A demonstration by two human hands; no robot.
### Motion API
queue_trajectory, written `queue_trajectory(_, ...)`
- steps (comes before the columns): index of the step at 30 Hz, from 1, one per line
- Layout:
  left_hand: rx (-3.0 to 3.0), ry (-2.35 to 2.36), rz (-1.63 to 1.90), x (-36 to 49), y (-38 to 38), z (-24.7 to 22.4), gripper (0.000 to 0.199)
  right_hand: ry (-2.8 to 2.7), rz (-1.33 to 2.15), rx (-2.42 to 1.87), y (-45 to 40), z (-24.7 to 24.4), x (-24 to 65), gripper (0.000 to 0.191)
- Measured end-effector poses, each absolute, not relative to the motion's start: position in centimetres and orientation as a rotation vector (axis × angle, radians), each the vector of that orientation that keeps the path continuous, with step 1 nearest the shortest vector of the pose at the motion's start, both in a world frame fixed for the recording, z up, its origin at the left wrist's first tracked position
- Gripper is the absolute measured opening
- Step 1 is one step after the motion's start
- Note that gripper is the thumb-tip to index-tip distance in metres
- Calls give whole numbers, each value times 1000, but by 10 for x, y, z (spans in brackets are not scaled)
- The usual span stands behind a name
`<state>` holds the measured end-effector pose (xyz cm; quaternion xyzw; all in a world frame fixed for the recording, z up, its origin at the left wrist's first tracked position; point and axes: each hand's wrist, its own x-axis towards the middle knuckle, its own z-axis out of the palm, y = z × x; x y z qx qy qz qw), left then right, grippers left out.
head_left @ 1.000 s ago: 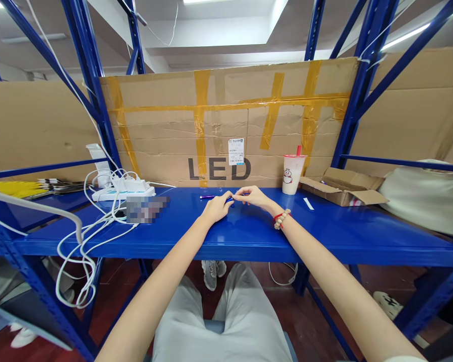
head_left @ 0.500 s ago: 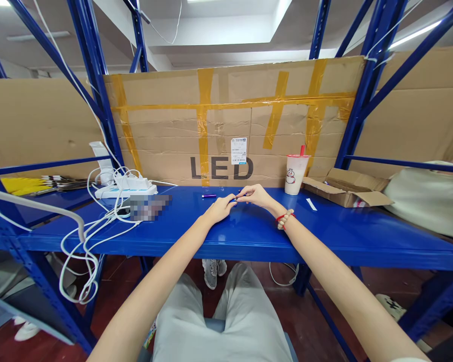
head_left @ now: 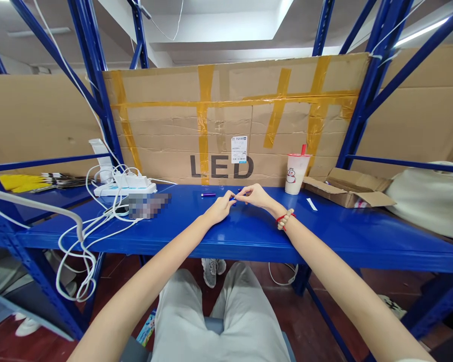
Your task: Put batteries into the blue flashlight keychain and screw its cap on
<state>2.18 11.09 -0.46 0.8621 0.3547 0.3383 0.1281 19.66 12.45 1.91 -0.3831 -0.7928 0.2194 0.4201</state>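
Observation:
Over the middle of the blue shelf top, my left hand is closed round a slim blue pen-like piece. My right hand, wearing a beaded bracelet and red cord, pinches at the end of that piece. The fingertips of both hands meet there and mostly cover it. A short purple-blue pen-like tube lies on the shelf just beyond my left hand. Another small dark blue bit shows behind my right fingers, too hidden to make out.
Right of my hands stand a white cup with a red straw, a white paper strip and an open cardboard box. A power strip with tangled white cables lies left. Taped cardboard closes the back.
Both hands stay almost in place, fingertips slightly closer together around the blue piece. The camera view has shifted a little.

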Motion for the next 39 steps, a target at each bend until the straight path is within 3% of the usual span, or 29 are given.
queue_trajectory(8, 2515, 1045, 1131, 22, 114, -2, 14, -1889, 658, -1030, 125, 19, 189, 46)
queue_trajectory(20, 2437, 1361, 1006, 23, 113, 3, 30, -1825, 741, -920, 126, 23, 199, 42)
queue_trajectory(39, 2409, 992, 1031, 24, 114, -1, 27, -1840, 743, -916, 137, 17, 201, 34)
